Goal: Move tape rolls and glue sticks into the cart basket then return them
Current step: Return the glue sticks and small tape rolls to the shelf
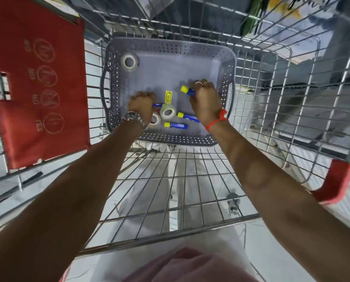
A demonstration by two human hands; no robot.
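Cart (210,180) of wire mesh over pale tile floor (272,251); red panel (37,88) at left. Grey basket (170,47) inside, holding tape rolls (168,111) and glue sticks (175,125); one roll (129,61) apart, far corner. Left hand (141,104) closed over a stick, mostly hidden. Right hand (205,100) closed on yellow-capped stick (187,90). Near roll half hidden by left wrist.

Both bare arms stretch forward and down. The left grip (141,103) is curled closed; the right grip (205,98) likewise, fingers bent
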